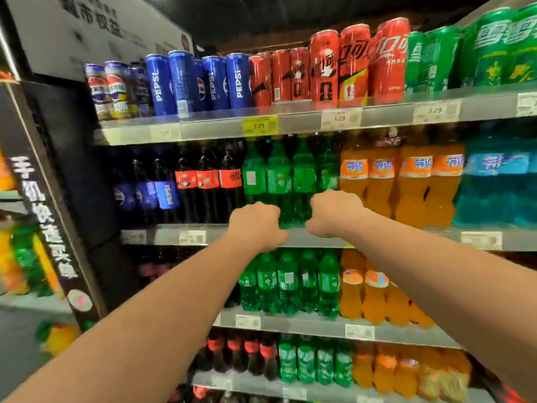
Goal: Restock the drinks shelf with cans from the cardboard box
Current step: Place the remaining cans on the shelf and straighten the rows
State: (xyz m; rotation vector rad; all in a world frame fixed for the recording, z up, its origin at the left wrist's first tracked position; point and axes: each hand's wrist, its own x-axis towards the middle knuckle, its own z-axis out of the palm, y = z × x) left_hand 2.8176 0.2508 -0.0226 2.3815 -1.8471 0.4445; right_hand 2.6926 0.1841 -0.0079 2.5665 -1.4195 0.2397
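Aluminium cans [325, 71] stand packed along the top shelf [209, 129], well above both hands: purple and blue ones up and to the left of the grip, red ones straight above it, green ones up and to the right. Each can is upright, with its long axis vertical, its top up and its label facing out towards the person. The row shows no obvious gap at the front, so that shelf looks close to full, though I cannot see how deep the rows go.

The left hand [255, 225] and right hand [334, 213] reach forward side by side, a little apart, with their backs to the camera. The fingers are hidden behind the knuckles, so I cannot tell whether they are spread, curled or holding anything. Green bottles [279, 175] stand just beyond and between the hands, and a shelf edge [296, 238] runs just below them.

No can shows in either hand, and the cardboard box is out of view, so how many cans are left cannot be judged.
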